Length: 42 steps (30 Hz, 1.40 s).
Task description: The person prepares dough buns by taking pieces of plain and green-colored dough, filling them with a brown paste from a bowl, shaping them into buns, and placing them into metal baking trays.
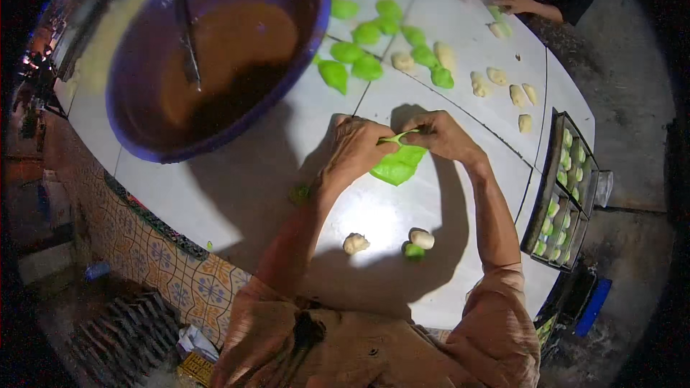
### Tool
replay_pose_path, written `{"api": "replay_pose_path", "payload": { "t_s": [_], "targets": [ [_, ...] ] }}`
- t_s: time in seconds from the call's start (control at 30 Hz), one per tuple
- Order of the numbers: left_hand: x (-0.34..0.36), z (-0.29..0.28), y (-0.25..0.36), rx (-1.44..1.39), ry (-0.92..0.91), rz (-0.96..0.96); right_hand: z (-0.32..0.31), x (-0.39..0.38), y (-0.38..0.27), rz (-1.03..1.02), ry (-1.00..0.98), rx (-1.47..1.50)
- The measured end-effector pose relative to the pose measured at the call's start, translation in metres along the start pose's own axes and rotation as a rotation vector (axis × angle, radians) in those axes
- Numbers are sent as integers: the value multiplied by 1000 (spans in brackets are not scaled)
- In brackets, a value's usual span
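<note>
A thin, flattened sheet of bright green dough (399, 166) hangs between my hands over the white tiled table. My left hand (363, 145) pinches its upper left edge, and my right hand (443, 136) pinches the upper right edge; a narrow strip of the dough stretches between the fingers. Nearer to me on the table lie a lump of cream dough (355, 244) and, to its right, a smooth cream piece (422, 239) touching a small green lump (413, 251).
A large purple basin (115, 111) of brown filling or liquid, with a dark rod (188, 36) in it, stands at left. Beyond my hands lie several green dough pieces (346, 52) and cream pieces (497, 76). Metal trays (563, 205) of green-and-cream pieces sit right. A co-worker's hands (507, 0) work at far right.
</note>
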<state>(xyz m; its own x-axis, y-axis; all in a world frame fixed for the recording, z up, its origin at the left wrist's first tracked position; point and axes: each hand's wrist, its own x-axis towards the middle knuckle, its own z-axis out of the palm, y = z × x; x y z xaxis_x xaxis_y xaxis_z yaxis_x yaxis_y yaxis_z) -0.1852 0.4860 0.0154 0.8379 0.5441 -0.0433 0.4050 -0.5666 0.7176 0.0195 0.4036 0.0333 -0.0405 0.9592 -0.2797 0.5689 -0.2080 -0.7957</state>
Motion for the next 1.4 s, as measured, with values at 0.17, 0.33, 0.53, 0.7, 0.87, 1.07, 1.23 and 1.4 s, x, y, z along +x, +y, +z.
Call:
{"api": "replay_pose_path", "payload": {
  "t_s": [0.17, 0.33, 0.53, 0.7, 0.87, 1.07, 1.23, 1.4],
  "targets": [
    [-8, 1, -10, 54, 41, -13, -15, -17, 29, 136, 175, 205],
    [-13, 1, -13, 48, 89, 36, -15, -50, 17, 168, 219, 305],
    [-11, 11, 4, 234, 318, 66, 0, -54, 21, -183, 296, -454],
    [-2, 31, 34, 138, 163, 158, 5, -58, 15, 160, 338, 432],
    [12, 53, 37, -7, 97, 51, 3, -57, 13, 93, 294, 721],
    [13, 52, 42, 0, 18, 44, 5, -62, 34, 137, 311, 282],
    [23, 67, 44, 125, 223, 135, 7, -62, 21, 169, 328, 266],
    [27, 65, 51, 243, -1, 94, 3, -73, 14, 173, 270, 443]
  ]
}}
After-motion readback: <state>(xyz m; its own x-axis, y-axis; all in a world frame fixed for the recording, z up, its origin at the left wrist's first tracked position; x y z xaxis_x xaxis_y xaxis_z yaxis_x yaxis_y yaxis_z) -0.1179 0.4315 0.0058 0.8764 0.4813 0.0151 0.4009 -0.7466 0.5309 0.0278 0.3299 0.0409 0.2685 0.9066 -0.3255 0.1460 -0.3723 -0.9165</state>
